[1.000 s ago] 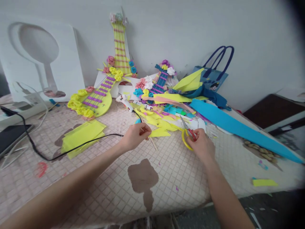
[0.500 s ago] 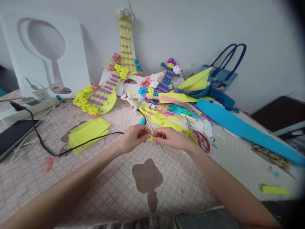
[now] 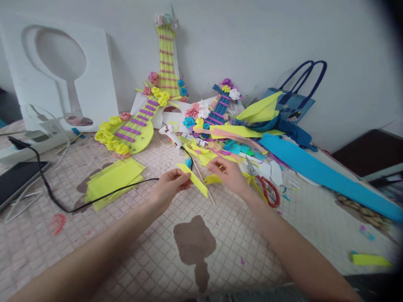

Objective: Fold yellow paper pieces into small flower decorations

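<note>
My left hand (image 3: 172, 183) pinches one end of a flat yellow crepe-paper strip (image 3: 197, 183), which slants down to the right over the table. Apart from the strip, my right hand (image 3: 227, 173) hovers with fingers bent and a gap between them, and I see nothing held in it. A thin wooden stick (image 3: 208, 191) lies just beyond the strip, partly covered by it. Yellow paper scraps (image 3: 212, 179) lie under and behind my right hand. Close to my right wrist are red-handled scissors (image 3: 267, 191). A white hot glue gun (image 3: 170, 136) rests farther back.
Yellow sheets (image 3: 115, 182) lie to the left, crossed by a black cable (image 3: 66, 207). Flower-decorated paper guitars (image 3: 138, 130) lean at the back. A long blue paper strip (image 3: 330, 176) stretches along the right. A phone (image 3: 22, 180) and power strip (image 3: 40, 144) are far left.
My hands have moved apart. The right hand has come off the yellow strip and risen slightly to the right; the left hand keeps the strip, now seen at full length.
</note>
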`<act>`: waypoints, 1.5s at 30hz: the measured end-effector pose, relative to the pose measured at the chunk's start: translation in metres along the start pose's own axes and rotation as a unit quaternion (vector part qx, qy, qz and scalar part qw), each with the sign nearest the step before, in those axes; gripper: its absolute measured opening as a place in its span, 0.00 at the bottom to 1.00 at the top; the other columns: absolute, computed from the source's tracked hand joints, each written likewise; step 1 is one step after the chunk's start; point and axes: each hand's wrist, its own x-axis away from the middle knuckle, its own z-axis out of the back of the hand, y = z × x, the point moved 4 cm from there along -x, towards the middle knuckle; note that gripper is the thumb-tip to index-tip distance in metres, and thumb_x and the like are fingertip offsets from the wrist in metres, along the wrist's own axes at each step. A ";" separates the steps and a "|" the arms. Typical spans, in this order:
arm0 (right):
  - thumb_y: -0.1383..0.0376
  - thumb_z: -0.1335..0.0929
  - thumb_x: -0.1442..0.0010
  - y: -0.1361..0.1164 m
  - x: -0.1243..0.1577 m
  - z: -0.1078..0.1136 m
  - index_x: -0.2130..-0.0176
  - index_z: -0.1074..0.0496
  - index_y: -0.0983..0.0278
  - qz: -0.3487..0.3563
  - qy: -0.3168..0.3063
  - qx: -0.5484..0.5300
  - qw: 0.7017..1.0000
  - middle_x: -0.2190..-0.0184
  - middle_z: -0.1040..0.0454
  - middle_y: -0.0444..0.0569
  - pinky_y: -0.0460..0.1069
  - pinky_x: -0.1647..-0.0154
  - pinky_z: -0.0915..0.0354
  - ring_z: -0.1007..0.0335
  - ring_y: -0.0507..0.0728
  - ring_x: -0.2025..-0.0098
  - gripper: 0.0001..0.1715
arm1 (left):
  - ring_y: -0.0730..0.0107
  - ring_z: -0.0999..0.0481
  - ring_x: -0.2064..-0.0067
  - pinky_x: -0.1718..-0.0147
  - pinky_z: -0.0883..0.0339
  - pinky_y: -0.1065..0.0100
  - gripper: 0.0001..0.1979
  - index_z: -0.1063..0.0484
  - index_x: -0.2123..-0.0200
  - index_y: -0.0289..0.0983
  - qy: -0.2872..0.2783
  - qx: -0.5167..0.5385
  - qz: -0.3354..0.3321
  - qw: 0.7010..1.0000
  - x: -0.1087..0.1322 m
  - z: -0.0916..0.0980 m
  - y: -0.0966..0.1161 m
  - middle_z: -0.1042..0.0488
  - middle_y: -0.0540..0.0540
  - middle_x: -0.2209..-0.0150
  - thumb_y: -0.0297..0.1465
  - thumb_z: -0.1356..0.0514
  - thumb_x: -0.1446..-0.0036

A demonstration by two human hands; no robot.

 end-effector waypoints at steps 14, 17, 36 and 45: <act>0.74 0.38 0.44 0.074 -0.029 0.031 0.61 0.25 0.68 -0.029 -0.011 0.419 0.907 0.61 0.26 0.61 0.56 0.55 0.42 0.39 0.67 0.51 0.15 | 0.78 0.29 0.72 0.66 0.35 0.71 0.17 0.33 0.71 0.33 -0.030 -0.015 0.027 0.999 0.000 0.001 -0.002 0.28 0.50 0.72 0.36 0.30 0.56; 0.74 0.40 0.42 0.070 -0.028 0.038 0.62 0.25 0.68 -0.038 0.011 0.398 0.917 0.63 0.25 0.61 0.56 0.56 0.42 0.37 0.66 0.52 0.16 | 0.78 0.29 0.72 0.67 0.35 0.71 0.16 0.33 0.71 0.33 -0.031 -0.020 0.028 0.999 0.001 0.001 -0.002 0.28 0.50 0.73 0.35 0.31 0.56; 0.59 0.30 0.46 -0.004 0.014 -0.025 0.63 0.34 0.62 -0.109 -0.079 -0.270 0.953 0.71 0.30 0.43 0.48 0.69 0.38 0.34 0.51 0.69 0.13 | 0.75 0.29 0.67 0.60 0.36 0.69 0.10 0.30 0.70 0.33 -0.102 -0.060 -0.094 0.988 0.006 -0.010 0.002 0.27 0.50 0.69 0.33 0.34 0.50; 0.55 0.29 0.49 -0.002 0.017 -0.030 0.69 0.31 0.63 -0.141 -0.114 -0.295 0.938 0.73 0.32 0.42 0.47 0.72 0.38 0.37 0.50 0.73 0.15 | 0.74 0.25 0.66 0.55 0.32 0.64 0.10 0.32 0.70 0.33 -0.110 -0.012 -0.076 0.991 0.005 -0.011 0.002 0.25 0.48 0.69 0.31 0.34 0.51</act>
